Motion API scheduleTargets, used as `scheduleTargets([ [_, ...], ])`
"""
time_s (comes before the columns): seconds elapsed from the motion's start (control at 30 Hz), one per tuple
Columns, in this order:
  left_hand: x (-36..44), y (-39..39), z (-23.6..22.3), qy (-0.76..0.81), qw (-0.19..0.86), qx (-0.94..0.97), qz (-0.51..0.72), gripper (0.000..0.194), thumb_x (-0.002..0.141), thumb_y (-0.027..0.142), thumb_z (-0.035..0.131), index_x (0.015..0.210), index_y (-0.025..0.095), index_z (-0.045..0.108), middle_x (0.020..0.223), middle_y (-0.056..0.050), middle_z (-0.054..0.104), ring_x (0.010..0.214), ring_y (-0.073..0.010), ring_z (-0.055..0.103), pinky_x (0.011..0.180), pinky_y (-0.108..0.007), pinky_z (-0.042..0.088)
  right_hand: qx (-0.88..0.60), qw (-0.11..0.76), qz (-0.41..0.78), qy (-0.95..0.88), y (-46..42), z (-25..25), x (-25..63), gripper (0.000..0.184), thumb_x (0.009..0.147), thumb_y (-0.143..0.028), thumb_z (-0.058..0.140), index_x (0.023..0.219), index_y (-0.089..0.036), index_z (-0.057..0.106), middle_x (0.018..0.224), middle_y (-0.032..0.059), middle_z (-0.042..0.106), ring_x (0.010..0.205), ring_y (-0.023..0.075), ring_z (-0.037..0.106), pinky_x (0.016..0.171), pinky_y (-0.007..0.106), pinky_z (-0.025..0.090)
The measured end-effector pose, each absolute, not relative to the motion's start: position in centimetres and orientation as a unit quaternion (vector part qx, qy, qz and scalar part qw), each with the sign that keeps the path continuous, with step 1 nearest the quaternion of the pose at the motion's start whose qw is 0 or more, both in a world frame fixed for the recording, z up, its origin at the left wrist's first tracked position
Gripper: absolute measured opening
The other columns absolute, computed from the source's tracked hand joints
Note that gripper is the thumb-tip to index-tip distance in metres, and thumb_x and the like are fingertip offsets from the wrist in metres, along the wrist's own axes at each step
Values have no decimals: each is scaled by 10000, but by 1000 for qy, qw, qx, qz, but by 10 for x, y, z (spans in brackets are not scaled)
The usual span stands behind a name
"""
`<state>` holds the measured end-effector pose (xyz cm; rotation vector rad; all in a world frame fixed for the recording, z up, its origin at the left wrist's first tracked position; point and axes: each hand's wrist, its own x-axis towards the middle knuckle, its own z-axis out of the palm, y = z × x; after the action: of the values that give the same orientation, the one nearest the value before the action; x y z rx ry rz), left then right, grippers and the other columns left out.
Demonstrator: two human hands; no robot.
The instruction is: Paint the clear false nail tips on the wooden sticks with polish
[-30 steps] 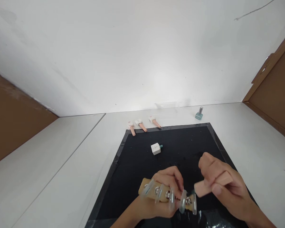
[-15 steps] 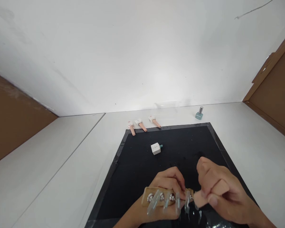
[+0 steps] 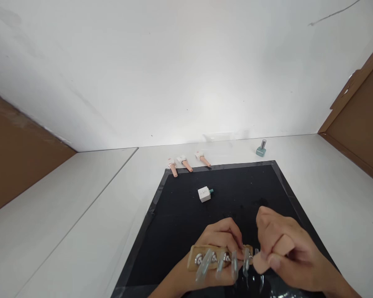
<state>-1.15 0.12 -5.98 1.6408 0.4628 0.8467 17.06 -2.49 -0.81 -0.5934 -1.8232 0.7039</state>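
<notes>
My left hand (image 3: pixel 219 240) grips a tan wooden bar (image 3: pixel 194 258) that carries several clear false nail tips (image 3: pixel 219 265) on metal studs, held low over the black mat (image 3: pixel 180 215). Beside it, my right hand (image 3: pixel 286 248) pinches a small pink block (image 3: pixel 261 261) whose tip touches the bar's right end. Both hands have their fingers closed.
A small white bottle with a teal neck (image 3: pixel 204 193) lies on the mat. Three pink sticks with white ends (image 3: pixel 186 163) lie along the mat's far edge. A teal polish bottle (image 3: pixel 261 149) stands at the back right. White table (image 3: pixel 65 215), white wall, brown panels at both sides.
The bar has tilted flatter and dropped slightly. My right hand has moved left and down, bringing the pink block against the bar's right end.
</notes>
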Motion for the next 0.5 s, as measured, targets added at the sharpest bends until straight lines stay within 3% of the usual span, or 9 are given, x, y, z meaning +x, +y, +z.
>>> scheduleTargets([
  [0.17, -9, 1, -56, 199, 573, 703, 371, 87, 650, 106, 701, 609, 161, 647, 737, -16, 577, 596, -99, 570, 577, -213, 476, -283, 482, 295, -775, -25, -7, 169, 287, 970, -252, 448, 686, -219, 434, 596, -34, 538, 530, 111, 441, 531, 269, 387],
  [0.3, -9, -1, -56, 200, 583, 694, 372, 91, 635, 95, 706, 603, 154, 646, 747, -22, 581, 592, -95, 570, 569, -206, 472, -323, 502, 276, -754, -25, -8, 176, 268, 962, -197, 460, 696, -218, 440, 646, -29, 512, 585, 119, 450, 532, 259, 374],
  [0.4, -9, 0, -57, 203, 575, 700, 371, 85, 628, 86, 692, 602, 153, 646, 751, -27, 578, 597, -105, 578, 575, -217, 483, -288, 537, 280, -741, -24, -9, 176, 275, 978, -250, 447, 704, -222, 441, 640, -30, 526, 583, 119, 454, 542, 263, 381],
  [0.5, -9, 1, -57, 205, 562, 710, 372, 86, 627, 81, 689, 611, 154, 647, 744, -22, 578, 601, -105, 580, 575, -211, 485, -250, 520, 294, -762, -24, -7, 171, 299, 988, -313, 420, 703, -222, 440, 577, -39, 536, 514, 108, 445, 538, 275, 386],
])
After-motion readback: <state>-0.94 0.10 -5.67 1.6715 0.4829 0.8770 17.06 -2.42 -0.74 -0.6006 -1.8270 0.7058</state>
